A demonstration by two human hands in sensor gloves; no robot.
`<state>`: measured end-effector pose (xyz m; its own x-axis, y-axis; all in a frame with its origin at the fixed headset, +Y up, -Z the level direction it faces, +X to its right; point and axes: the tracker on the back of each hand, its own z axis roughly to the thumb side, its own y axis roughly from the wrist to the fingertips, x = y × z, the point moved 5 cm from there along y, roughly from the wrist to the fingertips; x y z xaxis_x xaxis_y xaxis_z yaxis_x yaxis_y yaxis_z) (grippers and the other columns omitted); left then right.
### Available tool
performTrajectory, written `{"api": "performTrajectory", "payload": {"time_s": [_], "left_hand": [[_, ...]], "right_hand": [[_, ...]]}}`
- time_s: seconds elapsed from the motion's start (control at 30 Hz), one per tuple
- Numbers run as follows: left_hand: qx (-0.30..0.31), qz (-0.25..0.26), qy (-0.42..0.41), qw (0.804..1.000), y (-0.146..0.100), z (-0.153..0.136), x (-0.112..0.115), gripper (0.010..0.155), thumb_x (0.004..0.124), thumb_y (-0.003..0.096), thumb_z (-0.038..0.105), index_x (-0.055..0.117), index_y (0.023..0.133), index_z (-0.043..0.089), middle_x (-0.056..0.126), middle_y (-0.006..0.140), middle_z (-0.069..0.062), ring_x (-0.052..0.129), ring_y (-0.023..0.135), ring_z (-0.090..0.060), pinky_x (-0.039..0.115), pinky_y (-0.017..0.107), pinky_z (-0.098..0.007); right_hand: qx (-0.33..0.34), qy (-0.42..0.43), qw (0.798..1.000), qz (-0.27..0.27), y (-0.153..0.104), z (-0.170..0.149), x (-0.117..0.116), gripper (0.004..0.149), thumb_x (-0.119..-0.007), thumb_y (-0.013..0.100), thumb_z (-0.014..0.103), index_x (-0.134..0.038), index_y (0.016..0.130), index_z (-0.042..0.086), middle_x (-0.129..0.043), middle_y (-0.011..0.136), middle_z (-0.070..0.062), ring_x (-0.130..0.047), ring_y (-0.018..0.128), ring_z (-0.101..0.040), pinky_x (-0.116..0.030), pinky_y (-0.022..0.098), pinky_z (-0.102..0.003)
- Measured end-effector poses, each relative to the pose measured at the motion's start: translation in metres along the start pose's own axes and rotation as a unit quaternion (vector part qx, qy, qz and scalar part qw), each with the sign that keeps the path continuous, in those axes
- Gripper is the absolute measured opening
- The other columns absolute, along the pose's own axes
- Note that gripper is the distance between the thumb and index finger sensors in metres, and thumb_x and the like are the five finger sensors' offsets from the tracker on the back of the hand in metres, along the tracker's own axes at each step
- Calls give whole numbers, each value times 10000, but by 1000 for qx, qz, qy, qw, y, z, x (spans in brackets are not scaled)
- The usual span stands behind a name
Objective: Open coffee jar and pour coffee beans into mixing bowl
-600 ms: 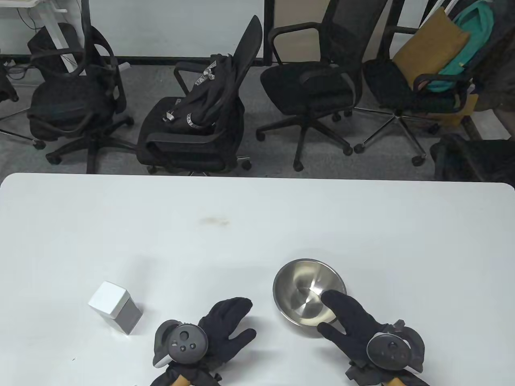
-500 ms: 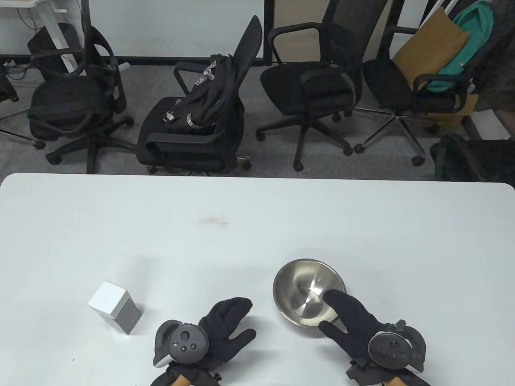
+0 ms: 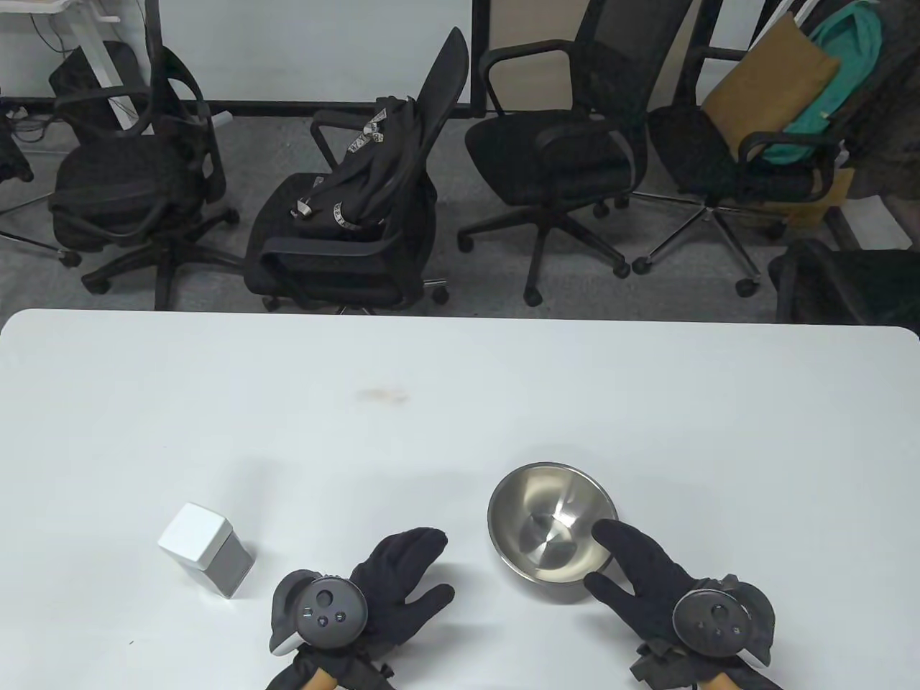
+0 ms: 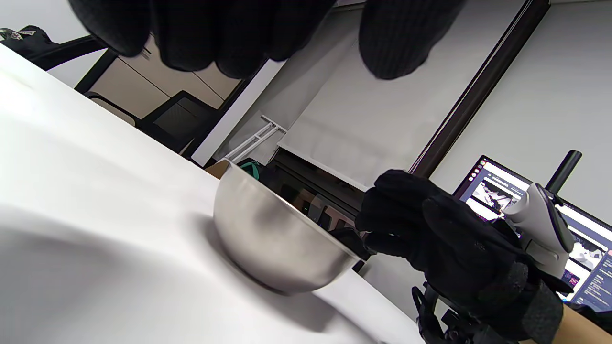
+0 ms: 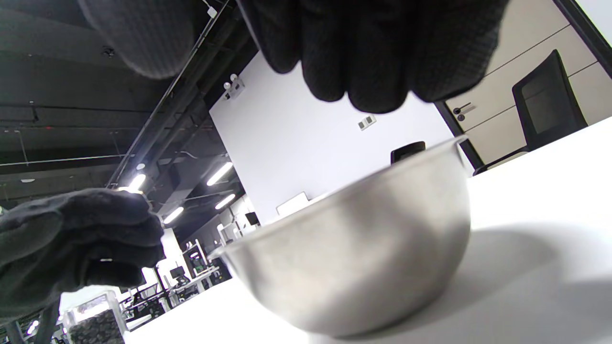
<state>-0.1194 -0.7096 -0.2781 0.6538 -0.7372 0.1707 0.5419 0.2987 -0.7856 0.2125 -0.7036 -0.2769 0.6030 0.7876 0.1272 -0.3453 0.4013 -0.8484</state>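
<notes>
Table view shows your right hand (image 3: 650,575) beside the steel mixing bowl (image 3: 552,528), fingers together over its near rim, thumb apart, gripping nothing. Your left hand (image 3: 392,586) hovers between bowl and coffee jar (image 3: 206,550), fingers loosely extended, empty. The white-lidded jar stands shut on the white table (image 3: 460,402), left of both hands, beans visible through its wall in the right wrist view.

Black office chairs (image 3: 553,144) stand on grey carpet (image 3: 496,280) beyond the white table (image 3: 460,388).
</notes>
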Motion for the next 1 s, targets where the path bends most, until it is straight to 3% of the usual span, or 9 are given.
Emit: {"api": "performTrajectory", "payload": {"time_s": [0.37,0.53,0.73,0.8,0.93,1.0], "left_hand": [[-16,73,22,997,-4,2,-39,775,795,593,490,570,1180,38,638,1170,-255,678,1027,-532,648,709,-665],[-21,140,32,989,-12,4,-73,836,816,580,512,522,1197,29,590,1192,-262,636,1053,-537,606,734,-669],[-62,270,83,957,-42,-3,-133,976,846,552,561,406,1221,3,472,1228,-287,511,1102,-563,438,775,-696],[-88,315,124,937,-55,-8,-153,1029,855,542,574,355,1226,-9,420,1237,-298,458,1113,-572,388,777,-699],[-152,353,168,908,-78,-27,-178,1128,855,523,617,268,1228,-40,345,1241,-327,383,1112,-603,335,765,-720],[-218,342,168,899,-90,-45,-188,1178,862,510,641,252,1231,-64,327,1246,-351,390,1100,-636,350,754,-753]], "right_hand": [[4,-6,1000,-5,-2,0,2,682,-692,584,503,-547,1099,80,-684,1037,-248,-766,875,-461,-704,641,-609],[5,-12,1000,0,-3,1,1,688,-695,583,502,-543,1101,76,-680,1039,-251,-763,877,-463,-701,643,-612],[13,-22,1000,-3,-2,4,2,695,-695,583,503,-534,1105,74,-673,1044,-254,-757,883,-463,-699,644,-614],[18,-29,999,-2,-2,6,1,696,-696,583,503,-532,1106,75,-670,1045,-254,-755,884,-464,-698,646,-614],[21,-33,999,-2,-2,8,1,701,-696,582,504,-528,1107,71,-666,1047,-255,-755,885,-464,-697,646,-615],[21,-34,999,-1,-2,8,1,701,-696,583,504,-527,1108,71,-667,1046,-256,-755,885,-464,-698,645,-614]]}}
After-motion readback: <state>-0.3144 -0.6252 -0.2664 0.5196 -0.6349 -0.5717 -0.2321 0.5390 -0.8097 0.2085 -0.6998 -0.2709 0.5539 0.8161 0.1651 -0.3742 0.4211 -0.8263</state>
